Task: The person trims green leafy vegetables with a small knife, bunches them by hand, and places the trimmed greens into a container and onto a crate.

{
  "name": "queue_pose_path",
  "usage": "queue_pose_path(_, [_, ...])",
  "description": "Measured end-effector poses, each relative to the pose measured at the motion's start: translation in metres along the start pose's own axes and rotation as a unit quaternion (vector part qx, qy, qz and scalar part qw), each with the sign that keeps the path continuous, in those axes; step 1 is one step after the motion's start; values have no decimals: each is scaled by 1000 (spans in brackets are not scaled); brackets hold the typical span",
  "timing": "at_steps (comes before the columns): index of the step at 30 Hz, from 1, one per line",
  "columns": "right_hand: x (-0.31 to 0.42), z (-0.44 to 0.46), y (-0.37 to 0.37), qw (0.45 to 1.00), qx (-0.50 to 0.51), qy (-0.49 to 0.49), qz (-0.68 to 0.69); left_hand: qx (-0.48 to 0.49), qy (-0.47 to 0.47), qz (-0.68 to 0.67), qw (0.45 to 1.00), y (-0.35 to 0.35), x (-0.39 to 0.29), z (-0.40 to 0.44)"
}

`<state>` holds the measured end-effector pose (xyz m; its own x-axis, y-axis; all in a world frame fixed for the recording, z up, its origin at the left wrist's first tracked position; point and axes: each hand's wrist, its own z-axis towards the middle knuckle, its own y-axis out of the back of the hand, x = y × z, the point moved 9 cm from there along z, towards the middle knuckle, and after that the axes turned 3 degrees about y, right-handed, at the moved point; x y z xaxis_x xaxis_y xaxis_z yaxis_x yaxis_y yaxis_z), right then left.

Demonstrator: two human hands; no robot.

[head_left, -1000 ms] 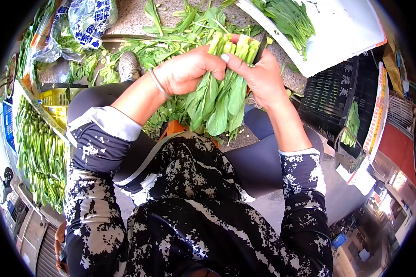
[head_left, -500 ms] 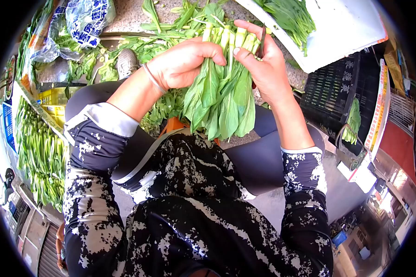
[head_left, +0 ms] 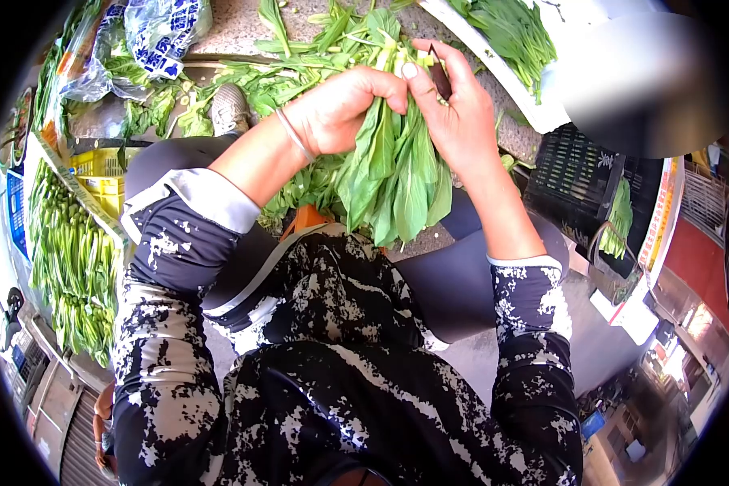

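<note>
My left hand [head_left: 344, 109] is closed round a bunch of leafy greens [head_left: 393, 182], whose leaves hang down over my lap. The pale stem ends point up, away from me. My right hand [head_left: 462, 113] is at the right side of the stem ends, its thumb pressed against them. A small dark pointed blade [head_left: 440, 78], seemingly a small knife, lies in the curl of the right fingers; its handle is hidden. Loose leaves [head_left: 287, 85] lie on the ground behind and under my hands.
A white tray [head_left: 552, 113] with trimmed greens [head_left: 510, 40] stands at the upper right, above a black crate [head_left: 571, 174]. A large blurred pale shape [head_left: 640, 81] covers part of the tray. Bundled greens [head_left: 69, 275] and a yellow crate [head_left: 101, 170] are on the left.
My left hand and the bunch have shifted slightly right, closer to my right hand. The blade has turned and shows more. The blurred pale shape has appeared at the upper right.
</note>
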<state>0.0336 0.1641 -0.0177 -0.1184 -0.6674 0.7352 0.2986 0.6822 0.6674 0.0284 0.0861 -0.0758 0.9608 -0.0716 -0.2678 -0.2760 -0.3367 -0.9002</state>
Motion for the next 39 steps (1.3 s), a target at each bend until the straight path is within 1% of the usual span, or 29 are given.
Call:
queue_pose_path(2, [3, 0, 3, 1000, -10, -3, 10, -32, -9, 5, 999, 1, 0, 0])
queue_pose_path(4, [7, 2, 9, 1000, -28, 12, 9, -42, -13, 23, 999, -3, -1, -4])
queue_pose_path(5, [4, 5, 8, 999, -26, 22, 40, -52, -12, 41, 998, -3, -2, -5])
queue_pose_path(6, [1, 5, 9, 998, -24, 26, 43, -17, -32, 49, 998, -8, -4, -2])
queue_pose_path(8, [4, 8, 7, 992, -7, 59, 114, 15, -22, 66, 997, -12, -2, -2])
queue_pose_path(9, [2, 8, 6, 989, -5, 30, 144, -9, -8, 70, 997, -11, 1, -3])
queue_pose_path(10, [3, 8, 6, 989, -2, 33, 147, -12, -12, 71, 997, -11, 1, -4])
queue_pose_path(12, [-1, 9, -2, 991, 59, 12, 120, 27, 0, 42, 999, -15, 5, -2])
queue_pose_path(13, [4, 8, 0, 994, 59, -6, 91, 44, -26, 69, 996, -17, 1, -2])
queue_pose_path(14, [8, 8, 2, 995, 51, 0, 81, 33, 7, 65, 997, -18, 5, -5])
queue_pose_path(15, [10, 9, 3, 996, 51, 20, 66, 25, -16, 84, 996, -15, 2, -4])
queue_pose_path(16, [5, 7, 2, 994, 51, 1, 98, 24, -66, 145, 987, -14, -3, -3])
queue_pose_path(17, [3, 8, 2, 993, 53, 3, 101, 32, -62, 131, 989, -16, -3, -3])
queue_pose_path(18, [-1, 8, 2, 997, 48, -3, 63, 42, -93, 153, 983, -18, -8, -3])
queue_pose_path(19, [-4, 8, -1, 997, 54, -13, 57, 24, -110, 175, 978, -13, -8, 0])
queue_pose_path(20, [3, 7, -3, 992, 60, -2, 114, 3, -87, 167, 982, -14, -6, -1])
queue_pose_path(21, [19, 7, -2, 989, 50, 10, 141, 3, -74, 153, 985, -14, -4, 1])
queue_pose_path(22, [26, 7, 0, 990, 54, 26, 131, 23, -64, 144, 987, -14, -2, 4])
queue_pose_path(23, [32, 8, 0, 991, 73, 58, 92, 47, -51, 103, 992, -14, 3, 8])
queue_pose_path(24, [27, 7, 0, 991, 82, 93, 59, 37, -59, 116, 991, -13, 5, 14])
queue_pose_path(26, [24, 7, -3, 989, 94, 80, 85, 9, -36, 114, 993, -9, 9, 14])
queue_pose_path(27, [24, 7, -2, 990, 91, 80, 78, 23, -40, 100, 994, -11, 9, 14])
queue_pose_path(28, [20, 7, 0, 990, 89, 81, 67, 14, -45, 102, 994, -9, 8, 14])
queue_pose_path(30, [21, 7, 0, 991, 83, 80, 67, 85, 41, 20, 995, -18, 21, 13])
queue_pose_path(32, [22, 6, -1, 991, 84, 77, 71, 76, 37, 29, 996, -17, 22, 13])
queue_pose_path(34, [24, 4, 0, 990, 80, 75, 87, 43, -45, 130, 990, -11, 12, 19])
queue_pose_path(35, [29, 4, 0, 990, 79, 83, 79, 43, -46, 130, 990, -11, 13, 20])
queue_pose_path(37, [29, 4, 0, 990, 81, 92, 70, 50, -80, 157, 983, -14, 8, 16])
queue_pose_path(39, [30, 3, 1, 989, 83, 101, 61, 50, -79, 172, 981, -19, 6, 11])
